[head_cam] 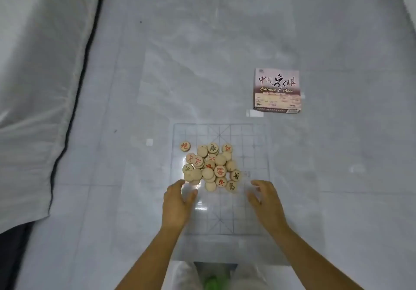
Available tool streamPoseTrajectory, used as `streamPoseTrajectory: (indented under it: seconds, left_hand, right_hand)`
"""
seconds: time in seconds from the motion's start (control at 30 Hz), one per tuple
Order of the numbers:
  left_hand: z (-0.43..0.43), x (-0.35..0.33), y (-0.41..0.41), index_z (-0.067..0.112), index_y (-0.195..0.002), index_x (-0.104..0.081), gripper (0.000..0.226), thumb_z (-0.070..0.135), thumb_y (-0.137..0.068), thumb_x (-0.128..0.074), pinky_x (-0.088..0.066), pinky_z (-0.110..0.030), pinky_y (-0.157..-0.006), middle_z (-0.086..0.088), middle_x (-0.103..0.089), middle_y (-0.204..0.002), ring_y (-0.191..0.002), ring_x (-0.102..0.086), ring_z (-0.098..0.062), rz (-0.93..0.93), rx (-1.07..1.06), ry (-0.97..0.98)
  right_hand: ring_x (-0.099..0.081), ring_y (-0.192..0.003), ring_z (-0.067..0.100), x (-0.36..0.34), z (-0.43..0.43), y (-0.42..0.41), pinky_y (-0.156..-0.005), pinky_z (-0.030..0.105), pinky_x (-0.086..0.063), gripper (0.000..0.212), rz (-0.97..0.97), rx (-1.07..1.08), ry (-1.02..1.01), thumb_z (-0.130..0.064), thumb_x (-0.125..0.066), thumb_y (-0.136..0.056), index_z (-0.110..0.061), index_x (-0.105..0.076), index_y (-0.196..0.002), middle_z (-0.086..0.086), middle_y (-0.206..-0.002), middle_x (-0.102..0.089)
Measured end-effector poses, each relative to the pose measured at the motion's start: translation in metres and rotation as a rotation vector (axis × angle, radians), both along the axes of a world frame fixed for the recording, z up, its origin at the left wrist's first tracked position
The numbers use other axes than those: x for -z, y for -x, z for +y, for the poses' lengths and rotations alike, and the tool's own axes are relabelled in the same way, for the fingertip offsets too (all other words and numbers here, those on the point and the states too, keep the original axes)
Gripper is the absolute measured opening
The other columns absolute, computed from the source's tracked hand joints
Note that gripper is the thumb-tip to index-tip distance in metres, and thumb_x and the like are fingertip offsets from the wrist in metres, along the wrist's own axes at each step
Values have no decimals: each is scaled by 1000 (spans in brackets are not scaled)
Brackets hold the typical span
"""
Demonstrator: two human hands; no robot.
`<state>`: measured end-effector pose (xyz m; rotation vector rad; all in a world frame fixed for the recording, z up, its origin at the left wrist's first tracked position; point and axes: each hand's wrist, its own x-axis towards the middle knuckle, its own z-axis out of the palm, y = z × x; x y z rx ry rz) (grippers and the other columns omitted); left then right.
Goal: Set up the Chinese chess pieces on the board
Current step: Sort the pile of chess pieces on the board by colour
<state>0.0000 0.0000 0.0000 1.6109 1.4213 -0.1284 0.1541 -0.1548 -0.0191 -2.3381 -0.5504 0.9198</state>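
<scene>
Chess pieces lie in a loose heap on the board, over its left and middle columns, from the far half down to about the midline. Some show red characters, some dark ones, and several lie blank side up; a few rest on top of others.

At the far left a white cloth with a dark edge covers the pale tiled floor. Next comes the board's left edge, where a lone piece with a red character sits just apart from the heap, at its far-left corner.

The left hand hovers at the near-left rim of the heap, back up, fingers loosely curved and thumb held apart, with nothing in it. Its fingertips are right next to the nearest blank pieces; whether they touch cannot be told.

The board is a clear sheet with a thin printed grid, lying flat on the floor, and the tiles show through it. Its near half, between the two hands, carries no pieces.

The right hand mirrors the left at the near-right side of the heap, fingers relaxed and slightly bent, thumb spread, gripping nothing, just beside a piece with a dark character.

Farther right and beyond the board's far-right corner lies the box, flat, lid up, printed "Chinese chess", well apart from the pieces.
</scene>
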Motion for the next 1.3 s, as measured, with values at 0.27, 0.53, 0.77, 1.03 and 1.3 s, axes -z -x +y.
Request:
streamPoseTrajectory:
  seconds: [0.27, 0.53, 0.77, 1.03, 1.3]
  left_hand:
    - [14, 103, -16, 19, -139, -37, 76, 59, -76, -53, -22, -41, -112, -8, -35, -148, -138, -27, -27, -46, 132, -326]
    - [1, 172, -5, 35, -142, -21, 59, 56, -89, -36, -23, -39, -111, -6, -27, -150, -136, -29, -27, -180, 260, -611]
    - [0, 181, -1, 29, -132, -40, 47, 46, -88, -42, -29, -43, -105, -7, -38, -145, -131, -36, -24, -310, 268, -719]
    - [4, 185, 5, 31, -109, -52, 42, 62, -84, -40, -40, -69, -88, -4, -46, -132, -120, -45, -22, -461, 308, -745]
    - [11, 196, 8, 39, -107, -46, 42, 68, -75, -47, -43, -69, -85, 11, -50, -124, -115, -49, -19, -495, 391, -845]
  right_hand:
    - [-37, -130, 23, 100, 40, 3, -110, 34, -30, 69, -162, -124, -67, -47, -58, -82, -7, -40, -136, 9, -142, -41]
    - [-43, -126, 18, 149, 35, 8, -106, 38, -31, 75, -309, -141, -196, -58, -51, -81, -11, -36, -138, 3, -137, -47]
    - [-30, -126, 7, 161, 30, 11, -106, 26, -25, 81, -403, -198, -299, -64, -47, -77, -19, -24, -140, -9, -139, -33]
    - [-29, -131, 8, 175, 25, 6, -105, 21, -21, 84, -523, -296, -379, -68, -46, -77, -20, -22, -141, -8, -146, -28]
    - [-21, -133, -10, 185, 24, 1, -96, 26, -31, 79, -580, -329, -456, -76, -37, -75, -33, -24, -140, -16, -148, -26]
